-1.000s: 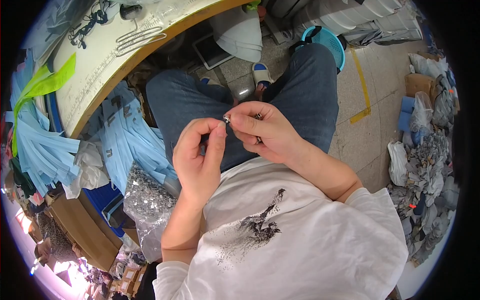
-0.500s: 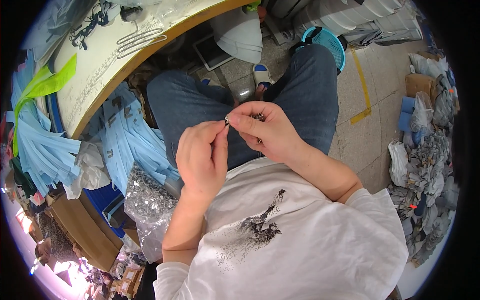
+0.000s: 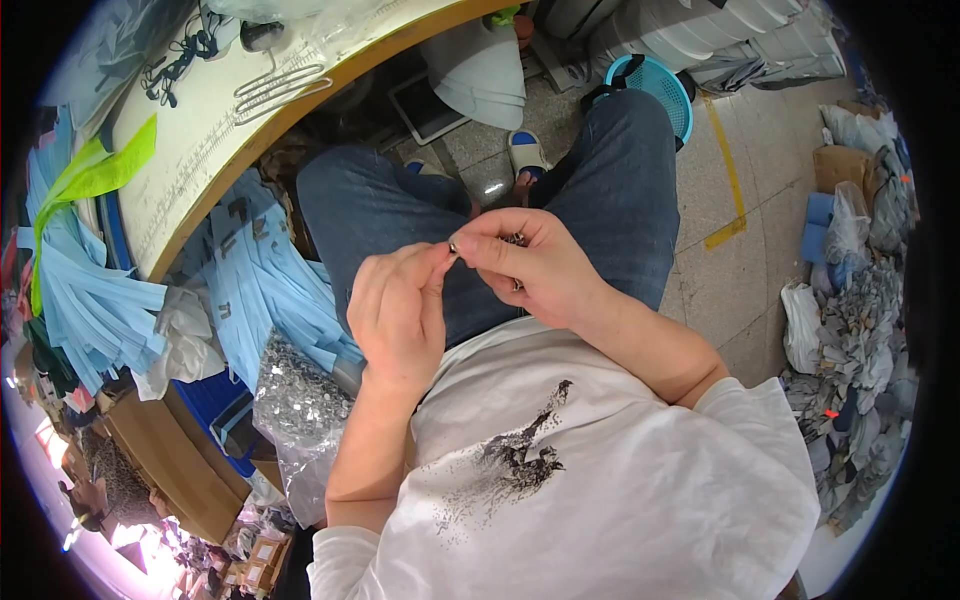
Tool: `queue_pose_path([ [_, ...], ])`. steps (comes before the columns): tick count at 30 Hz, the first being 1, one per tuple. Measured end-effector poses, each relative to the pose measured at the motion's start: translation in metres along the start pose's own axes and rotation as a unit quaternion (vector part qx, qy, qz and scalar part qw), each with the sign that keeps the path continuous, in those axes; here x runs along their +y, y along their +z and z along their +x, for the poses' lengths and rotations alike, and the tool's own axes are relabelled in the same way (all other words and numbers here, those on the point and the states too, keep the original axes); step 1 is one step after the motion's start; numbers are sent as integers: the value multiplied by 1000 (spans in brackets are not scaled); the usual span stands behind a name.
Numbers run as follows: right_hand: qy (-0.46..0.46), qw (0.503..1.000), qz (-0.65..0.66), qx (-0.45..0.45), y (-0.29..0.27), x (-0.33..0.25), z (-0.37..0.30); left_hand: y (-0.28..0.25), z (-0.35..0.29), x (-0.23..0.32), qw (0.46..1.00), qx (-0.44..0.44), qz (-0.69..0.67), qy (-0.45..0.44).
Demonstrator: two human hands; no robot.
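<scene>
Pinching a small round silvery metal piece [image 3: 453, 246] at the meeting point of both hands, held it above the lap, over the blue denim jeans [image 3: 380, 210]. Closed the left hand [image 3: 395, 315] on it from below, thumb and forefinger narrow, the other fingers curled loosely behind. Met it from the other side with the right hand [image 3: 535, 270] — thumb and forefinger tight at the same spot, the remaining fingers folded over a few more small dark metal bits [image 3: 517, 240] resting against the palm. Could not make out the finer shape of the piece at that size.

Seemed to call for a light, even pinch rather than a hard squeeze: too much force on so tiny and smooth a thing, and out from the fingertips, down between the knees to the grey tiled floor [image 3: 700, 200]. Looked wise to work low and close to the thighs, so as to land any slip on cloth. Looked wise also to hold the right palm cupped and level — otherwise, spilled spares.

Left the clear plastic bag of small silvery parts [image 3: 300, 400] beside the left knee, near the left forearm but apart from both hands, with light-blue fabric pieces [image 3: 260, 290] hanging next to it under the white curved table with a wooden edge [image 3: 200, 130].
</scene>
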State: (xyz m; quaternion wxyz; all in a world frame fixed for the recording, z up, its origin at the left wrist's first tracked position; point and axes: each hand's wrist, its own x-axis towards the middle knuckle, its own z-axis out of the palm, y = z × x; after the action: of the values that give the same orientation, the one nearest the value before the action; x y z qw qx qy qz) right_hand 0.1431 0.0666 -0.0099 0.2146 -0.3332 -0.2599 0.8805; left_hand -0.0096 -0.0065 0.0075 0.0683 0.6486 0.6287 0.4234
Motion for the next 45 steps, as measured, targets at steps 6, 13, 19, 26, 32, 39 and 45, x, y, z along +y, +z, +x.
queue_pose_path([
  [6,17,999,33,24,2,-3,-1,2,2,1,1000,-7,-5,-12],
  [13,-17,997,-69,36,8,-3,-1,5,3,-1,1000,-27,-11,1],
  [19,-38,996,-34,70,5,-5,1,6,-6,-2,995,-27,-75,-65],
  [26,-28,998,-17,46,5,-7,0,6,-15,-3,854,-15,-467,-228],
  [32,-36,998,-28,52,4,-6,0,2,-10,0,821,-44,-478,-309],
  [39,-41,999,-32,11,2,-4,-2,2,-14,-15,877,-74,-374,-293],
  [45,-43,998,-43,2,1,-2,-1,0,-12,-9,852,-62,-405,-326],
])
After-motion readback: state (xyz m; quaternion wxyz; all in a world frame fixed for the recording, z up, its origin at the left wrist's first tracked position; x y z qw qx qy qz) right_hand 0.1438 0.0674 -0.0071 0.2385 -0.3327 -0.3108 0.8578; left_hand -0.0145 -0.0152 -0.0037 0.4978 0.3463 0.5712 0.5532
